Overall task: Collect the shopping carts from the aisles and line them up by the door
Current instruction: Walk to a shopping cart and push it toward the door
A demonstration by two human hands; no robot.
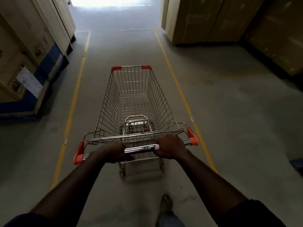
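We cannot see the fingers of the left hand (113,152) or the right hand (171,147): they curl round the far side of the chrome handle bar (141,149), and both hands cover stretches of it. The dark print on the bar is too smeared to read. On the silver wire shopping cart (134,95) the front wheels are hidden beneath the basket, and the rear caster (122,172) is blurred. The pale stacked cartons (21,54) at left and the brown cardboard cartons (246,22) at right are cut by the edges. Glare washes out the bright opening (106,1) ahead. We cannot identify the blue object (297,164), cropped at right.
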